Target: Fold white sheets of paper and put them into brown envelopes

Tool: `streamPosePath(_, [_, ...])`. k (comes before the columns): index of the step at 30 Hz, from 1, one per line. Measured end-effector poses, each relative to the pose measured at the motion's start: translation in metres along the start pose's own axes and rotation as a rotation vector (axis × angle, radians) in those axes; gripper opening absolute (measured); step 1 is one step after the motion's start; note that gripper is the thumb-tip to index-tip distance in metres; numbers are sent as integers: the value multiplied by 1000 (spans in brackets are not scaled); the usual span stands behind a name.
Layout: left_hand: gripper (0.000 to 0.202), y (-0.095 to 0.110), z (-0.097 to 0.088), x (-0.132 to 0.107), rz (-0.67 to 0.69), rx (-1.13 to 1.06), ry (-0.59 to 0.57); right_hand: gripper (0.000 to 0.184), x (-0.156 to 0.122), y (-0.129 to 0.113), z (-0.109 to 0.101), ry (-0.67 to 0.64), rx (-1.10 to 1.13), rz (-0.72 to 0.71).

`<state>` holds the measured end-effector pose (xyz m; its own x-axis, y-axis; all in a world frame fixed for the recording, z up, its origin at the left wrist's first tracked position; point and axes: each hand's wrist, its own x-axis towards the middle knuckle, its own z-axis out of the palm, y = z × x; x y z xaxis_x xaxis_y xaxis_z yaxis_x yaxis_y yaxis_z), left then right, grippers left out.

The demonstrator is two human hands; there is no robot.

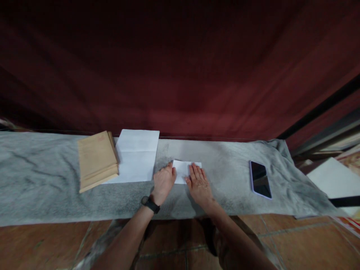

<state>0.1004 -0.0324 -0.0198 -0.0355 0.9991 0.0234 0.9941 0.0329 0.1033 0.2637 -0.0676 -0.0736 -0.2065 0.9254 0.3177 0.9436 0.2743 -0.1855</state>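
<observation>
Forearms point(128, 238) come nearest my remote camera; the small white paper point(182, 174) lies on the tabletop point(230, 168), long axis left-to-right, the right hand point(199, 186) open and flat across its right end, the left hand point(163, 183) curled at its left edge, whether pinching I can't tell

Paper point(182, 169): small, white, rectangular, plain on its visible face.
Paper's pose: lying flat, partly covered, long edges running left to right.
Paper's place: on grey cloth point(227, 165), mid-view.
</observation>
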Motion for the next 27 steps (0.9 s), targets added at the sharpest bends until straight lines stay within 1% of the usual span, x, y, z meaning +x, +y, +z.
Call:
streamPosePath(4, [43,0,5,-3,32,22,32,56,-3,-1,2,37,-42,-8])
streamPosePath(9, [47,-1,9,-5,64,26,17,56,-3,-3,2,33,-66,8])
streamPosePath(13, [46,1,3,-5,63,18,3,57,-3,-3,3,13,-64,17])
streamPosePath(16, [40,7,-5,-6,80,19,53,57,-3,-1,4,17,-60,9])
streamPosePath(18, [38,13,-5,-8,145,-26,95,56,-3,-1,5,14,-64,4])
streamPosePath(20, [40,19,1,-12,240,-103,106,54,-2,0,5,1,-74,-1])
streamPosePath(23, [50,24,18,-17,355,-152,74,53,-2,1,5,-22,-87,-15])
streamPosePath(25, [55,24,28,-19,384,-130,52,53,-2,3,4,-33,-88,-16])
streamPosePath(27, [59,22,33,-20,388,-107,45,53,-2,5,3,-46,-85,-13])
